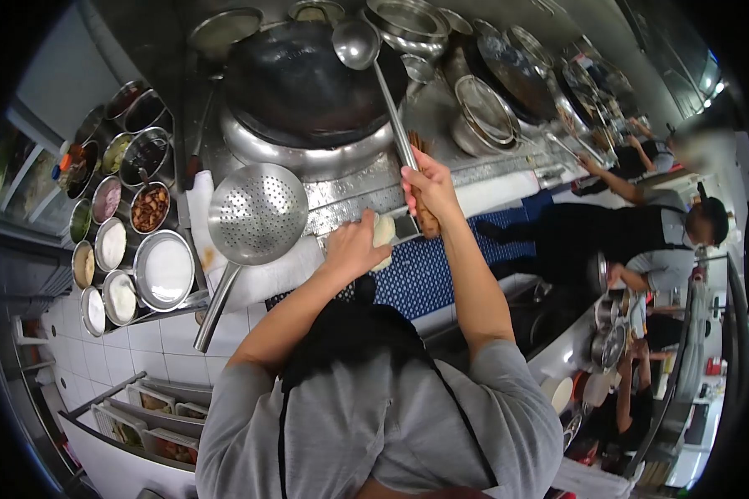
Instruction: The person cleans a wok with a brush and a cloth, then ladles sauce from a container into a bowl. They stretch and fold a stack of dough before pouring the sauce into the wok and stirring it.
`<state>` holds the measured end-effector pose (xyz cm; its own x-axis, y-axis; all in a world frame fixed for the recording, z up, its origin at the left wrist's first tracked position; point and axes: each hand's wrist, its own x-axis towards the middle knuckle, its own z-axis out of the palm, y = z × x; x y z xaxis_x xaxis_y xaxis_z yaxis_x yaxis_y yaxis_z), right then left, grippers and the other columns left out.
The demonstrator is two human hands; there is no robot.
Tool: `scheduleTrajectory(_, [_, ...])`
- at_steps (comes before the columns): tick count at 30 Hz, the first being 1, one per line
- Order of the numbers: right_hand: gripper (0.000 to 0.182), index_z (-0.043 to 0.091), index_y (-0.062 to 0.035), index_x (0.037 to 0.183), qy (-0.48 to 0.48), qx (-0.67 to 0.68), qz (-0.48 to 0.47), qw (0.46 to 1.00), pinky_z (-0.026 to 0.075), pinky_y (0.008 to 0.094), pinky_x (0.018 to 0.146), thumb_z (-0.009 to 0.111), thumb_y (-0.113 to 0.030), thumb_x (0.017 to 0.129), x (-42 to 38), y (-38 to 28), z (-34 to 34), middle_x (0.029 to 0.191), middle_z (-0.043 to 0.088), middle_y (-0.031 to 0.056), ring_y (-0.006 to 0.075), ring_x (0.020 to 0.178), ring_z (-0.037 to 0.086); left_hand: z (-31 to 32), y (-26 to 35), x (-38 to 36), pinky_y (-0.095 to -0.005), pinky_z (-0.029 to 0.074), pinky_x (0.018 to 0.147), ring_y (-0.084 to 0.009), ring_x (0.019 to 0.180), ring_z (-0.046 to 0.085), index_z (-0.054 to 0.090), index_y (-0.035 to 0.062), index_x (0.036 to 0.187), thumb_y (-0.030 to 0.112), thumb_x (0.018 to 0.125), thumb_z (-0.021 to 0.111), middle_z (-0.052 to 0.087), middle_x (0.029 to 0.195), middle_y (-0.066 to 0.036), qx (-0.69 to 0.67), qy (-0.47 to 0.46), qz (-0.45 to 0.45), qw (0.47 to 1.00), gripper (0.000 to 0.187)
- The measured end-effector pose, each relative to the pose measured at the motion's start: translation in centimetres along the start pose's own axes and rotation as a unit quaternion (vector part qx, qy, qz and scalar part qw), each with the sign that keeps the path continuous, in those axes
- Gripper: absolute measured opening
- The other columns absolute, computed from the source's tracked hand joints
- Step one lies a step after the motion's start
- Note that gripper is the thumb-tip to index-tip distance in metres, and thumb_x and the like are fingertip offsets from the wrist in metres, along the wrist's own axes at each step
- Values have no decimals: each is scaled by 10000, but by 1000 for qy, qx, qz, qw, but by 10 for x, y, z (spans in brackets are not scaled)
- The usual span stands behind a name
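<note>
My right hand [431, 185] is closed around the handle of a metal ladle [357, 45], whose bowl hangs over the right part of the dark wok [304, 83]. A brown bundle of thin sticks, like a bamboo wok brush [427, 221], shows above and below the same hand; whether the fingers grip it too is hard to tell. My left hand [354, 247] is curled on a pale, crumpled cloth [383, 239] at the stove's front edge. Left of that hand, a perforated strainer [258, 212] lies with its handle jutting over the edge.
Metal pots of seasonings, including a white powder [164, 270], stand at the left. A spatula [196, 162] rests beside the wok. Stacked sieves [487, 112] and another wok [512, 71] sit to the right. A co-worker [607, 237] stands on the right; others are farther off.
</note>
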<state>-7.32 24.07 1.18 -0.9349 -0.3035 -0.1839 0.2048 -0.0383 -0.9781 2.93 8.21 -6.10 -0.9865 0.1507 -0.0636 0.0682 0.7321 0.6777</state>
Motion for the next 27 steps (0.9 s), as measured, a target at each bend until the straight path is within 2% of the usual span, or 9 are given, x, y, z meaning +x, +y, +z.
scheduleTrajectory(6, [602, 393, -44, 1495, 93, 4, -12, 996, 429, 257, 361, 626, -57, 940, -77, 24, -39, 672, 571, 41, 109, 433, 517, 12, 2, 2, -489, 556, 741, -417, 812, 694, 520, -42, 1221, 395, 710, 766, 694, 838, -261, 51, 14, 20, 998, 716])
scheduleTrajectory(8, [672, 366, -49, 1513, 116, -20, -12, 993, 431, 258, 358, 661, -39, 909, -90, 34, -57, 638, 562, 26, 105, 430, 523, 15, 3, 2, -491, 556, 743, -416, 813, 694, 523, -51, 1216, 398, 709, 763, 693, 837, -260, 66, 15, 16, 998, 719])
scheduleTrajectory(12, [675, 370, -36, 1509, 135, -46, -18, 990, 423, 259, 357, 638, -8, 890, -104, 45, -80, 633, 554, 18, 102, 424, 517, 25, 10, 11, -506, 552, 745, -421, 826, 687, 511, -65, 1212, 391, 713, 746, 691, 838, -253, 105, 31, 6, 994, 716])
scheduleTrajectory(14, [671, 380, -14, 1499, 146, -69, -19, 987, 419, 264, 358, 626, 1, 875, -103, 59, -93, 627, 548, 17, 102, 419, 513, 35, 11, 18, -515, 553, 734, -420, 851, 676, 517, -33, 1239, 377, 735, 718, 695, 842, -233, 140, 71, 8, 988, 679])
scheduleTrajectory(17, [663, 403, 21, 1473, 176, -155, -11, 972, 419, 279, 365, 644, -33, 858, -96, 89, -115, 664, 606, 66, 87, 423, 509, 51, 8, 26, -518, 535, 804, -398, 1005, 636, 532, 5, 1290, 382, 762, 701, 682, 988, -231, 219, 76, -11, 973, 670])
scheduleTrajectory(18, [647, 441, 32, 1441, 174, -234, 18, 956, 531, 370, 497, 647, -80, 838, -94, 97, -123, 737, 683, 184, 223, 509, 639, 60, 3, 27, -520, 520, 839, -394, 1054, 615, 532, 12, 1308, 386, 768, 699, 668, 1045, -233, 247, 75, -21, 966, 678])
scheduleTrajectory(21, [629, 483, 3, 1414, 201, -412, -42, 888, 516, 492, 885, 625, -125, 815, -94, 123, -133, 932, 648, 354, 506, 914, 645, 70, 11, 25, -524, 458, 937, -381, 1174, 541, 525, 33, 1353, 401, 780, 693, 602, 1197, -233, 301, 81, -39, 950, 701])
scheduleTrajectory(24, [617, 468, 5, 1413, 190, -467, -37, 863, 531, 518, 838, 639, -143, 839, -89, 155, -141, 897, 667, 325, 478, 863, 665, 75, 26, 18, -521, 396, 992, -374, 1218, 490, 480, 55, 1416, 426, 770, 702, 546, 1274, -230, 328, 92, -48, 939, 778])
scheduleTrajectory(27, [664, 430, -36, 1443, 194, -416, -40, 887, 529, 525, 833, 663, -154, 832, -84, 180, -139, 894, 676, 302, 466, 865, 664, 86, 22, 11, -528, 387, 999, -388, 1216, 485, 415, 47, 1463, 428, 749, 719, 531, 1294, -241, 339, 110, -35, 934, 864])
